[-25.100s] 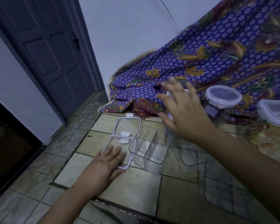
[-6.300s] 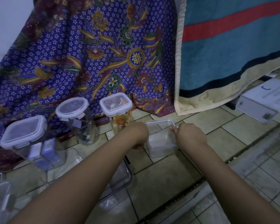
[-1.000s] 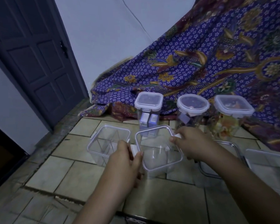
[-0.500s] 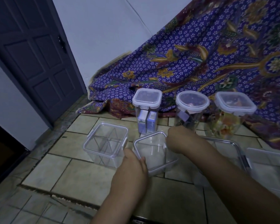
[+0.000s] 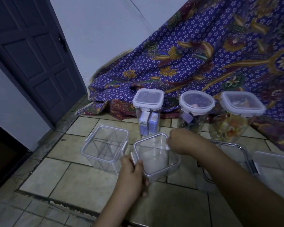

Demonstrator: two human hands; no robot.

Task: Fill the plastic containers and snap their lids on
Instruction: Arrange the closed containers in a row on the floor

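Note:
A clear square container with its lid on [image 5: 155, 157] stands on the tiled floor in the middle. My left hand [image 5: 132, 175] grips its near-left side at a white clasp. My right hand [image 5: 181, 141] pinches the clasp on its far-right edge. Left of it sits a divided clear container [image 5: 105, 145] with a lid on top. Behind stand three lidded, filled jars: a square one with blue boxes [image 5: 148, 110], a round one [image 5: 195, 110] and a square one with orange pieces [image 5: 236, 115].
A large clear container with a metal-coloured rim [image 5: 226, 145] and another clear tub [image 5: 275, 167] lie at the right. Purple patterned cloth [image 5: 195, 59] drapes behind the jars. A dark door [image 5: 33, 51] stands at the left. A floor step edge [image 5: 59, 203] runs along the front.
Both hands lowered the middle container onto the floor beside the divided one and shifted onto its side clasps. The view tilted slightly.

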